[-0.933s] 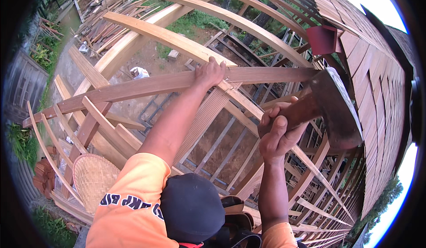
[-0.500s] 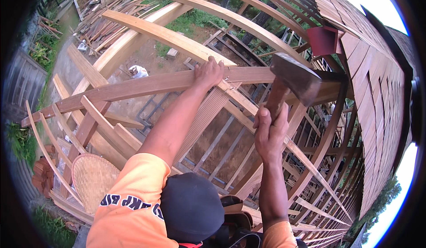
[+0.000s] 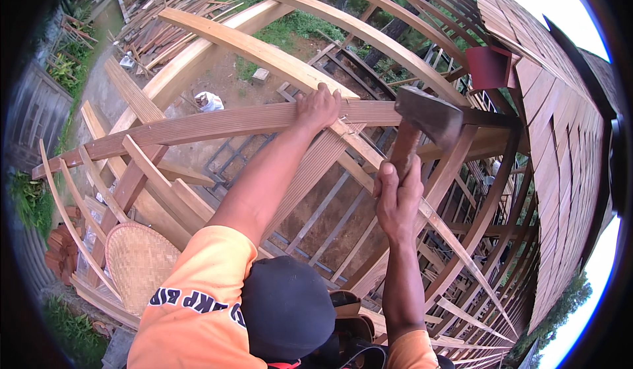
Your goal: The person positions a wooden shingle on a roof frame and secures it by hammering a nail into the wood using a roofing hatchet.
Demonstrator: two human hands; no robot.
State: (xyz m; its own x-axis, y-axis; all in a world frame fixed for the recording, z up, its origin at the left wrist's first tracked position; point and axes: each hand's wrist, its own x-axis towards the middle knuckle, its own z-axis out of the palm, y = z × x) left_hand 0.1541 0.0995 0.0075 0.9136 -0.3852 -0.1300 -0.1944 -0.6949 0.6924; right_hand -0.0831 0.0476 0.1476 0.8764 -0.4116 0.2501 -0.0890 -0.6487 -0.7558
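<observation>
My left hand [image 3: 318, 107] is closed over a long brown wooden beam [image 3: 217, 123], its knuckles up. Just beyond it is the end of a pale rafter [image 3: 264, 54], and a thin batten [image 3: 359, 146] starts beside the fingers. Whether a small piece such as a nail sits under the fingertips cannot be made out. Right of it, my right hand [image 3: 399, 197] is wrapped round the wooden handle of a hatchet [image 3: 428, 118]. The hatchet is raised, its dark metal head up and slightly blurred, overlapping the brown beam in view. A grooved plank [image 3: 313, 171] slants below the beam.
Curved rafters [image 3: 356, 23] surround me, with gaps showing the ground far below. A shingled roof [image 3: 554, 131] rises at the right, near a dark red box-like piece [image 3: 489, 67]. A woven hat [image 3: 140, 253] is at lower left; a lumber pile [image 3: 168, 26] lies far left.
The hatchet and my right hand have shifted slightly left and down. My left hand keeps its place on the beam. The whole view has moved a little.
</observation>
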